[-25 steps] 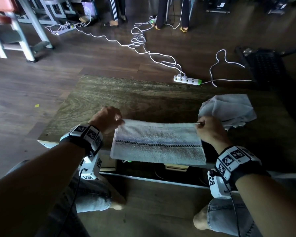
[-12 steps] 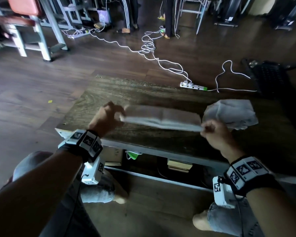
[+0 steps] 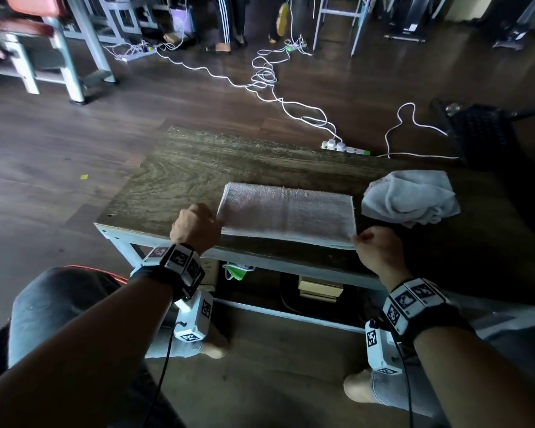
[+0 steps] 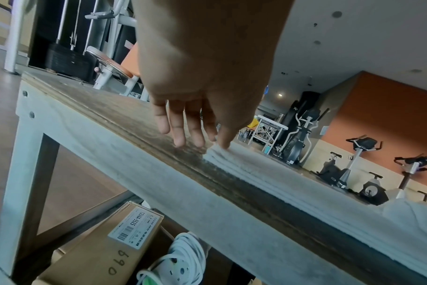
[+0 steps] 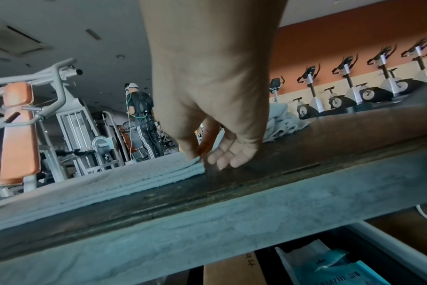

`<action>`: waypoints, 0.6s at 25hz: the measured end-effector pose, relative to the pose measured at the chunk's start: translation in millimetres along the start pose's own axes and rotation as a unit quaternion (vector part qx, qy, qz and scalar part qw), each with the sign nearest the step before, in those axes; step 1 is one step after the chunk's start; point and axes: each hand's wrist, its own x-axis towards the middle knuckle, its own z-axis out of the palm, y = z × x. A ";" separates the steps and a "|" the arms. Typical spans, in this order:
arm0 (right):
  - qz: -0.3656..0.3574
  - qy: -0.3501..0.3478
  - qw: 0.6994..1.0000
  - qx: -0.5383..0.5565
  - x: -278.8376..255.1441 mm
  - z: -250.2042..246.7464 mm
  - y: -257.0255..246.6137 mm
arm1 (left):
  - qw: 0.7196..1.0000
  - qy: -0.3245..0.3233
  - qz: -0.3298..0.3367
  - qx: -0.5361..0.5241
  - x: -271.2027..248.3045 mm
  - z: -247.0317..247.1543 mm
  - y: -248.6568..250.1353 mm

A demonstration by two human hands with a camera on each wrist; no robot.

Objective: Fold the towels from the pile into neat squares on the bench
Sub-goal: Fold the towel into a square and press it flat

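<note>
A pale towel (image 3: 288, 211), folded into a long flat strip, lies across the wooden bench (image 3: 179, 168) near its front edge. My left hand (image 3: 218, 222) is at the strip's near left corner. In the left wrist view its thumb and forefinger (image 4: 219, 144) meet on that corner of the towel (image 4: 268, 173), and the other fingers hang straight. My right hand (image 3: 354, 239) pinches the near right corner. The right wrist view shows its thumb and forefinger (image 5: 199, 156) closed on the towel's (image 5: 110, 185) edge. The crumpled pile of towels (image 3: 410, 197) sits just right of the strip.
Behind the bench a power strip (image 3: 345, 147) and loose white cables lie on the floor. A black object (image 3: 479, 128) stands at the far right. Boxes (image 3: 320, 288) sit under the bench. Gym frames (image 3: 59, 41) and a standing person's legs (image 3: 229, 23) are further back.
A second ago the towel hung from both hands over the bench's front edge. It was swung up and forward, and now lies flat on the bench with both hands lowered at its near corners.
</note>
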 end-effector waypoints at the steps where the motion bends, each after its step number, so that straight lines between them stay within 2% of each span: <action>1: 0.005 0.005 1.000 0.005 -0.2 -2.2 -0.9 | 1.000 0.009 -0.011 -0.007 1.0 -2.2 2.3; 5: 0.023 -0.016 1.000 -0.006 -3.0 -6.7 3.5 | 0.999 -0.003 -0.034 0.013 4.4 -6.1 4.6; 7: 0.007 -0.007 1.000 -0.014 -5.1 -3.6 4.7 | 0.999 0.005 0.002 0.042 1.9 -1.8 4.5; 9: -0.095 0.042 0.995 -0.014 -4.6 4.8 7.4 | 0.992 0.013 0.107 0.062 -1.9 4.9 5.4; 11: -0.223 0.046 0.973 -0.045 -7.7 14.3 9.6 | 0.972 -0.025 0.213 0.098 -7.5 12.6 6.9; 13: -0.285 0.025 0.951 -0.114 -14.7 21.2 13.3 | 0.958 -0.051 0.247 0.135 -15.2 18.7 5.7; 15: -0.301 0.038 0.938 -0.167 -22.0 20.6 14.7 | 0.960 -0.030 0.239 0.147 -20.1 19.8 3.7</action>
